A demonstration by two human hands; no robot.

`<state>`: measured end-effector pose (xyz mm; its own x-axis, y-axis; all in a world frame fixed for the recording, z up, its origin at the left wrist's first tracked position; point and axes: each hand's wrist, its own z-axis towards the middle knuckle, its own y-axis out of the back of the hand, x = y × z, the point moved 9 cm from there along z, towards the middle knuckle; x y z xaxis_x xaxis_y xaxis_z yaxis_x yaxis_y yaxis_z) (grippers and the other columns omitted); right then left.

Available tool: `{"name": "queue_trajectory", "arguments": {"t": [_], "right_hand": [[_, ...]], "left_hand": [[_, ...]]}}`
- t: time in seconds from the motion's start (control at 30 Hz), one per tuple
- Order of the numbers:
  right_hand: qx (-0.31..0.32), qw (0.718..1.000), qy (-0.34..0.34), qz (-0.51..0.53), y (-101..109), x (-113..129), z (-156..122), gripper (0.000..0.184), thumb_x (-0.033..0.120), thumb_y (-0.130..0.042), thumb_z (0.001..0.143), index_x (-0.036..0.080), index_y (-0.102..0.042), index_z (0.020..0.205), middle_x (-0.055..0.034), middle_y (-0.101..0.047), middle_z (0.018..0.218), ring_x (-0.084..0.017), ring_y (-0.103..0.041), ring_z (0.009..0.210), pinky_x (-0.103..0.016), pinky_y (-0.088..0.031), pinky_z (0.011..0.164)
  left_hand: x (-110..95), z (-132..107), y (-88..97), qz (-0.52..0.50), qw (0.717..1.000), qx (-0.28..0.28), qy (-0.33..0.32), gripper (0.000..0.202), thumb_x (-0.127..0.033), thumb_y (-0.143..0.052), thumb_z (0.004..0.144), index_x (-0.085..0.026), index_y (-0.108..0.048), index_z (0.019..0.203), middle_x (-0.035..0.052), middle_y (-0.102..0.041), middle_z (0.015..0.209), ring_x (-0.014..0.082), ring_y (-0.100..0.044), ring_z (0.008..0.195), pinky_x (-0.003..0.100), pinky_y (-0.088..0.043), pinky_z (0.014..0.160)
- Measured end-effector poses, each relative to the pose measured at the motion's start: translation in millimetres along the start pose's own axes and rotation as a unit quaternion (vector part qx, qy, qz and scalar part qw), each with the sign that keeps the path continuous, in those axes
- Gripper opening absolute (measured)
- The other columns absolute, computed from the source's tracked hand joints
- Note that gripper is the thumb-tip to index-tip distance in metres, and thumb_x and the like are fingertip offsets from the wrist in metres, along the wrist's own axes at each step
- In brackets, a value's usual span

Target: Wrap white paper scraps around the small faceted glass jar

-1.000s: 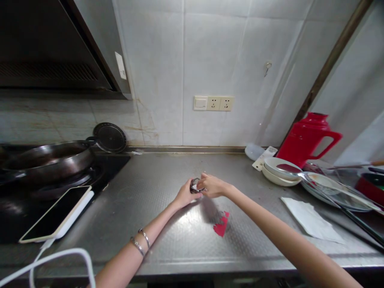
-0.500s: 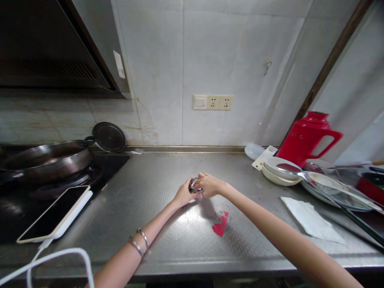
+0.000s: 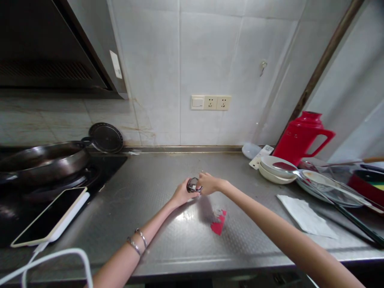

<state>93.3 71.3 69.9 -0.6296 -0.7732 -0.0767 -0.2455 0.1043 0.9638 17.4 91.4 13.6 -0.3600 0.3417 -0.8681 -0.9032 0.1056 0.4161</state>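
My left hand (image 3: 181, 193) is wrapped round the left side of a small, shiny, dark round container (image 3: 192, 184), perhaps a glass jar, held just above the steel counter. Its far wall and rim look see-through or reflective. Against its right side is my right hand (image 3: 207, 184), with the fingers curled and pressed together. Whatever those fingertips pinch is too small and hidden to name. Torn red scraps (image 3: 218, 225) lie on the counter below and to the right of both hands.
To the left, a phone (image 3: 51, 216) with a white cable lies by the stove, where a steel pan (image 3: 48, 164) stands. On the right are a red thermos jug (image 3: 300, 138), stacked white bowls (image 3: 277, 176), a white napkin (image 3: 304, 216) and dishes with utensils.
My right hand has drawn slightly back from over the container's opening to its right side, fingers more curled. The left hand keeps its hold. The whole view has shifted a little.
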Motion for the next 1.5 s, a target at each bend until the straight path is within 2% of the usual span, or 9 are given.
{"name": "queue_trajectory", "arguments": {"t": [0.33,0.43,0.53,0.67,0.87,1.1,1.23,1.33,1.5], "right_hand": [[-0.019,0.999,0.007,0.027,-3.6,-1.0,9.3,0.023,0.029,-0.053,0.077,0.025,-0.07,0.093,-0.0082,-0.068,0.098,-0.029,-0.049,0.103,-0.044,-0.038,0.087],[-0.06,0.998,-0.005,-0.007,-1.6,0.3,8.7,0.028,0.034,-0.055,0.078,0.027,-0.068,0.102,-0.0064,-0.066,0.11,-0.029,-0.049,0.104,-0.044,-0.037,0.089],[-0.081,0.995,-0.028,-0.056,-1.0,1.4,6.7,0.029,0.037,-0.055,0.08,0.023,-0.069,0.101,-0.0095,-0.068,0.104,-0.03,-0.051,0.104,-0.043,-0.038,0.089],[-0.052,0.996,-0.054,-0.05,-1.8,0.1,4.9,0.028,0.037,-0.056,0.079,0.02,-0.071,0.095,-0.0126,-0.069,0.095,-0.031,-0.053,0.102,-0.042,-0.039,0.088],[-0.007,1.0,-0.028,0.009,-5.7,0.9,3.7,0.023,0.033,-0.051,0.081,0.023,-0.071,0.089,-0.0101,-0.069,0.089,-0.029,-0.052,0.101,-0.044,-0.04,0.086],[-0.051,0.998,-0.032,-0.004,-1.9,5.8,1.6,0.029,0.033,-0.055,0.079,0.026,-0.066,0.105,-0.0068,-0.065,0.113,-0.031,-0.047,0.109,-0.046,-0.037,0.089],[-0.06,0.995,-0.076,-0.035,-0.7,3.8,2.5,0.031,0.032,-0.059,0.077,0.025,-0.066,0.106,-0.0099,-0.065,0.113,-0.034,-0.047,0.115,-0.047,-0.034,0.093],[-0.042,0.994,-0.101,-0.023,-2.3,-0.9,3.7,0.029,0.032,-0.06,0.076,0.022,-0.067,0.102,-0.0126,-0.066,0.108,-0.033,-0.055,0.107,-0.047,-0.036,0.091],[0.015,0.997,-0.073,0.028,-9.8,-9.3,6.0,0.029,0.031,-0.059,0.075,0.03,-0.066,0.103,-0.0057,-0.069,0.102,-0.026,-0.062,0.095,-0.044,-0.043,0.084]], "left_hand": [[-6.1,0.4,-1.2,-0.01,1.0,0.017,-0.003,0.066,-0.027,-0.079,0.06,-0.018,-0.053,0.119,0.0066,-0.069,0.108,0.0208,-0.064,0.096,0.03,-0.049,0.083],[-9.0,0.4,1.1,0.015,1.0,0.011,-0.011,0.063,-0.026,-0.079,0.059,-0.018,-0.054,0.116,0.0059,-0.069,0.106,0.021,-0.065,0.094,0.03,-0.049,0.082],[-8.8,1.1,2.7,0.025,0.999,0.002,-0.019,0.062,-0.027,-0.078,0.06,-0.017,-0.054,0.116,0.0071,-0.069,0.106,0.021,-0.065,0.094,0.03,-0.049,0.081],[-5.2,2.5,0.9,0.026,0.999,0.004,-0.02,0.061,-0.028,-0.078,0.06,-0.016,-0.054,0.115,0.0069,-0.069,0.104,0.0202,-0.064,0.093,0.029,-0.049,0.081],[-2.6,1.5,0.7,0.021,1.0,0.008,0.005,0.067,-0.028,-0.079,0.058,-0.018,-0.053,0.119,0.0054,-0.069,0.105,0.0204,-0.064,0.093,0.029,-0.05,0.081],[-5.0,0.3,3.1,0.049,0.999,0.003,0.003,0.067,-0.029,-0.077,0.06,-0.018,-0.052,0.121,0.0059,-0.069,0.105,0.0223,-0.064,0.096,0.031,-0.049,0.083],[-7.3,1.1,3.5,0.046,0.999,-0.004,-0.012,0.066,-0.029,-0.078,0.059,-0.017,-0.053,0.118,0.0071,-0.069,0.105,0.0222,-0.064,0.095,0.031,-0.049,0.084],[-8.9,1.1,2.5,0.038,0.999,0.002,-0.017,0.063,-0.03,-0.077,0.06,-0.017,-0.054,0.117,0.0064,-0.07,0.103,0.021,-0.065,0.092,0.03,-0.049,0.083],[-7.6,-0.1,0.8,0.031,0.999,0.012,-0.003,0.065,-0.031,-0.079,0.059,-0.019,-0.053,0.117,0.0031,-0.07,0.101,0.0201,-0.065,0.091,0.029,-0.05,0.08]]}}
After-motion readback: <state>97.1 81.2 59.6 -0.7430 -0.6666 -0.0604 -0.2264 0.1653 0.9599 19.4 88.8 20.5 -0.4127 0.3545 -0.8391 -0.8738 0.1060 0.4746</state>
